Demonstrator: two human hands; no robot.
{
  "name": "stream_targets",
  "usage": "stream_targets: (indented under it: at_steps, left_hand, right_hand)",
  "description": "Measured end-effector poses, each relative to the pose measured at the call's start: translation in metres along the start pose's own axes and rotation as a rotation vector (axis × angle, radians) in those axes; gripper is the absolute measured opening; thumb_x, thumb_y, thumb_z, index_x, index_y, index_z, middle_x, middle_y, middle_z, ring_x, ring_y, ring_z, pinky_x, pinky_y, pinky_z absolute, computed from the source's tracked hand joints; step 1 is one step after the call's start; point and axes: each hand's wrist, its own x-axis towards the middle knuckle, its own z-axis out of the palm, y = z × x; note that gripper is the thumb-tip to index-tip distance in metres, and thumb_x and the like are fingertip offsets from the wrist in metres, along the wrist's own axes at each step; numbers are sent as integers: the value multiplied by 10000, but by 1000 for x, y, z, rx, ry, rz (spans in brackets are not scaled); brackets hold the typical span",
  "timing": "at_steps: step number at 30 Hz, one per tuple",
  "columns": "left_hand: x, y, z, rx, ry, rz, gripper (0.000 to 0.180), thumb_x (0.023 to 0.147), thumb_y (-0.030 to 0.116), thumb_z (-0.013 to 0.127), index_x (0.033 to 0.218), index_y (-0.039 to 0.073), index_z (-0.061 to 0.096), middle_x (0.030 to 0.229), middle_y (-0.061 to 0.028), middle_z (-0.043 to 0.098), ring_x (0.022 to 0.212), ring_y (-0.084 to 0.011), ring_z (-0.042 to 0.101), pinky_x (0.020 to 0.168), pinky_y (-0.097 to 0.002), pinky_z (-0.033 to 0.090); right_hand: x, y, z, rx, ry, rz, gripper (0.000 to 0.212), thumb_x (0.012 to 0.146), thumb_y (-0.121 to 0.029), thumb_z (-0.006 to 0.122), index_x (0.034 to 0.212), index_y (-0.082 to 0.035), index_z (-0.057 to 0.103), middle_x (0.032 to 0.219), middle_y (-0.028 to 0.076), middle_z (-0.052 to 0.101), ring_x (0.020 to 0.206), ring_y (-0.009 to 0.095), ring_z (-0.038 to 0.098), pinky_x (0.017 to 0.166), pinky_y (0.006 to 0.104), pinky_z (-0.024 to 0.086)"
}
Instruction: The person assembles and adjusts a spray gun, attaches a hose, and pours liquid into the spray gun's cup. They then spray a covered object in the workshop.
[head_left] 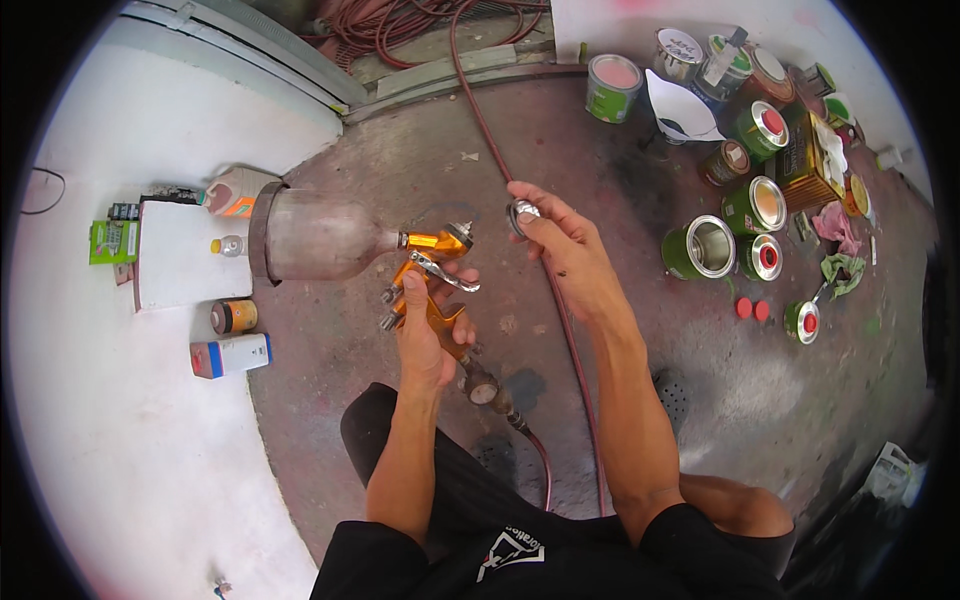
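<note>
My left hand (425, 340) is closed round the grip of an orange-gold spray gun (440, 318), which lies tilted with its front toward the upper right. A cloudy plastic paint cup (325, 235) with a dark rim is joined to the gun and points left. Below the grip hang a round pressure gauge (482, 390) and a red air hose (545, 465). To the right of the gun's bare front, my right hand (560, 235) pinches a small round silver air cap (521, 215) between thumb and fingers. The cap is apart from the gun.
Several paint cans (700, 248) stand on the floor at right, beside a cardboard box (808, 165) and crumpled rags (838, 228). Two red lids (752, 308) lie near them. Another red hose (490, 130) crosses the floor. At left, small containers (233, 317) sit by the white wall.
</note>
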Motion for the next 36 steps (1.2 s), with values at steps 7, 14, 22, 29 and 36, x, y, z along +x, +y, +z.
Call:
stream_targets:
  at_steps: [7,14,22,29,36]
  left_hand:
    - [-5,8,1,-75,-30,-125,697,1070,716,457,1287,84,657,1132,-104,749,509,-93,474,526,-287,465]
    - [-8,11,-1,-112,-75,-191,722,1047,746,470,1255,80,655,1117,-109,740,494,-98,468,521,-288,465]
    - [-9,11,-10,-137,-195,-315,751,1022,766,501,1279,74,639,1116,-131,736,498,-96,499,510,-281,479]
    - [-16,14,-12,-67,-199,-288,712,1081,707,428,1279,57,639,1093,-134,736,482,-97,496,501,-275,481]
    - [-15,10,-17,68,-173,-218,656,1090,670,466,1281,65,635,1104,-133,731,492,-106,486,514,-301,485]
  right_hand:
    - [-2,8,3,48,-261,-67,562,1004,-82,756,1533,-42,571,1379,28,648,1212,87,601,1073,293,495]
    - [-1,-10,4,-29,-261,-67,480,974,64,691,1444,-3,620,1411,63,639,1272,137,605,1117,316,478]
    - [1,-5,-2,-86,-431,-90,474,968,64,698,1433,-5,637,1451,65,633,1303,146,603,1140,331,470]
    - [0,-21,6,-307,-332,75,345,1037,-212,743,1280,28,696,1087,62,720,914,119,656,816,331,552]
    - [1,-19,23,-727,-85,233,684,1018,-609,668,1009,72,721,774,90,677,685,168,617,596,387,496]
